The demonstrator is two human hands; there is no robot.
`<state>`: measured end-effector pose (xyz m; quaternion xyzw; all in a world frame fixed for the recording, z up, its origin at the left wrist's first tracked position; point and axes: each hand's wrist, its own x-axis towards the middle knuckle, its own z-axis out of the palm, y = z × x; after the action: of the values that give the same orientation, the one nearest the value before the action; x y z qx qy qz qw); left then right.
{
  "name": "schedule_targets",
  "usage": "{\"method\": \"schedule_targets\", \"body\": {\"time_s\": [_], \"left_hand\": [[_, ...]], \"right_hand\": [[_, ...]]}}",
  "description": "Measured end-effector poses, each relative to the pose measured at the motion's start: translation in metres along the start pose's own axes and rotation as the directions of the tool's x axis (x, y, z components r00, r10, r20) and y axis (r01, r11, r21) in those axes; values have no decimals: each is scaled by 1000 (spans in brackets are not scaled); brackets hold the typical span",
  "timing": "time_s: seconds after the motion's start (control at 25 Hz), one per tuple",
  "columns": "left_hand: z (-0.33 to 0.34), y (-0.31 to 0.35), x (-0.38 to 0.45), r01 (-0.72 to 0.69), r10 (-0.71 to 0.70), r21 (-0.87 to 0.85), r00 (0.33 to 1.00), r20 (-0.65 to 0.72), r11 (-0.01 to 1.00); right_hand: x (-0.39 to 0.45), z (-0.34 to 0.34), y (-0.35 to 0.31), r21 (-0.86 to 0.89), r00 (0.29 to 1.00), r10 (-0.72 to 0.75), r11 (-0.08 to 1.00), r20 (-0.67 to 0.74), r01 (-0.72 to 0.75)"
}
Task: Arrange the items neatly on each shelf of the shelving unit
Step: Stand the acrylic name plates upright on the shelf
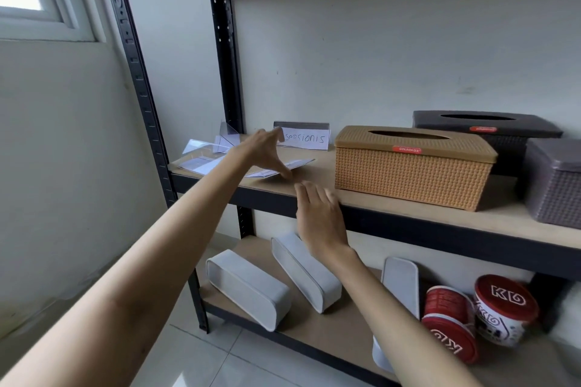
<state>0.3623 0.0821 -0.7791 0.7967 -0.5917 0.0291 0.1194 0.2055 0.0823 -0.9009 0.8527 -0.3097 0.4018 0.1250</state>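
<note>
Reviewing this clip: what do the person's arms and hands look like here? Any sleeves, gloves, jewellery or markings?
Both forearms are bare right up to the bottom edge of the picture, with no sleeve in view. The left hand and right hand wear no gloves. No ring, watch or bracelet shows on the fingers or wrists, and no markings are visible.

"GOLDEN DX" on tan tissue box (408, 166); "KIO" on red-lidded tubs (504, 311).

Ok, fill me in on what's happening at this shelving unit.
A person is tidying the shelves. The left hand reaches over the clear acrylic sign holders lying scattered on the middle shelf; the right hand hovers open at that shelf's front edge. Neither hand grips anything. The tan tissue box stands beside them.
</note>
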Motion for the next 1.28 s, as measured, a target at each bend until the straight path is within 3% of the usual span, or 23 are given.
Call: {"method": "schedule_targets", "body": {"time_s": [0.12,0.2,0.36,0.48,0.84,1.04,1.28], "left_hand": [[-12,2,16,31,-33,37,998,56,999],[-20,4,24,35,-34,-6,994,108,999],[-28,3,34,74,-28,-124,939,344,990],[-29,-1,42,94,-8,-190,911,411,977],[-28,4,53,50,15,-131,890,455,990],[-29,-1,59,-74,82,-36,917,391,997],[-31,-3,60,-117,123,-40,932,342,992]], "right_hand": [[0,-1,0,6,1000,-3,1000,-1,3],[0,0,0,-1,1000,-3,1000,-25,3],[-1,3,0,-8,999,-12,1000,-41,11],[-1,3,0,-10,998,-18,1000,-67,18],[-3,7,1,-19,997,-28,999,-73,27],[-2,6,0,-26,997,-23,999,-78,21],[-2,5,-1,-6,997,-20,1000,-69,20]]}}
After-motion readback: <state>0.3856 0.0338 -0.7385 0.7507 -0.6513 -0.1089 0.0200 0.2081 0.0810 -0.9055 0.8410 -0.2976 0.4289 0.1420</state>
